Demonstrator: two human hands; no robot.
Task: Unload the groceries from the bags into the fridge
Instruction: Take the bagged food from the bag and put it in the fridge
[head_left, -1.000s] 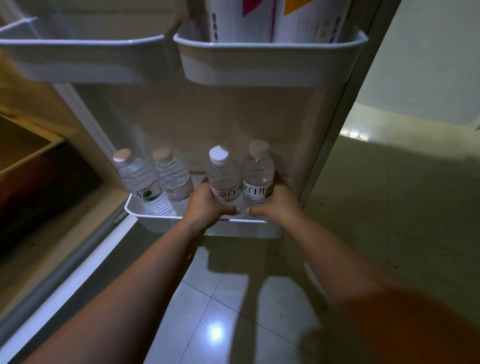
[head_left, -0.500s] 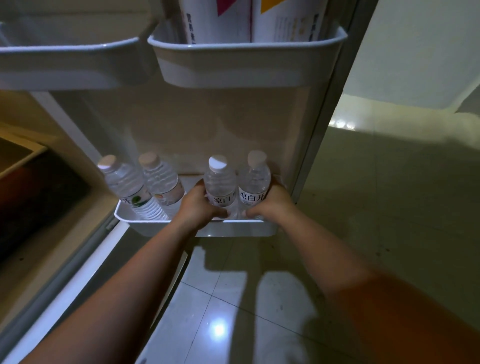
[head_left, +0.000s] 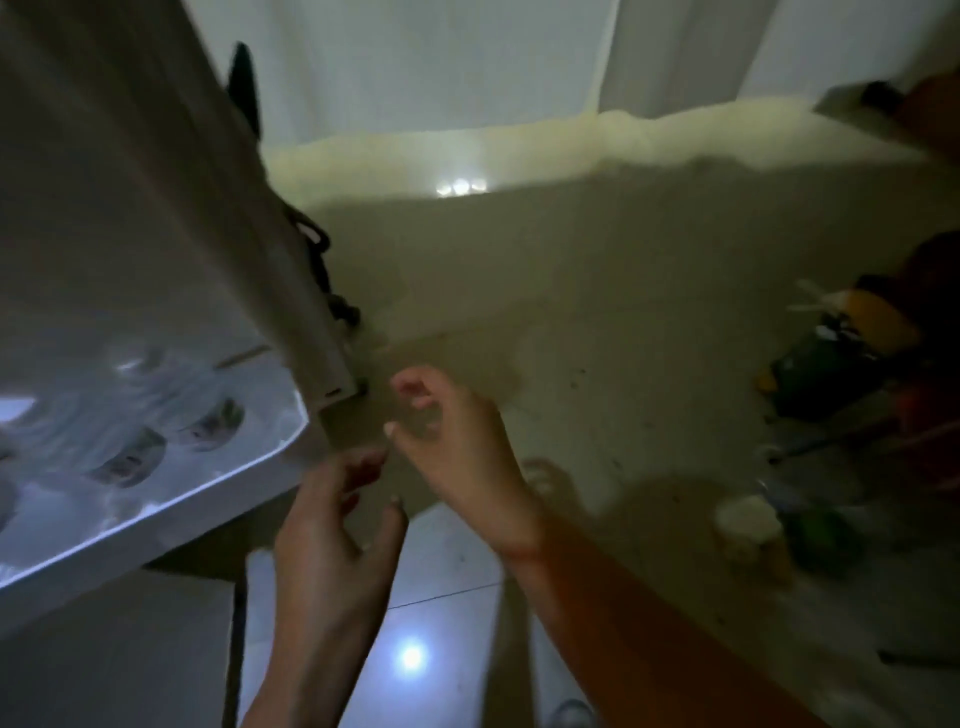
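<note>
— both hands had let go of the water bottles (head_left: 156, 441) and pulled back from the door shelf (head_left: 171, 512).
— and the hands?
— left hand (head_left: 332, 535) and right hand (head_left: 457, 457) hung empty, fingers loosely spread. bottles stood blurred in the shelf; more groceries (head_left: 831, 358) lay on the floor (head_left: 597, 322).

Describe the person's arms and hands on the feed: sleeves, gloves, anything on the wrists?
Both arms are bare to the frame edge, with no sleeve in view. The left hand and right hand wear no gloves. No watch, band or ring shows on either, though the picture is dim and motion-blurred. Fingernails look plain and unpainted.
</note>
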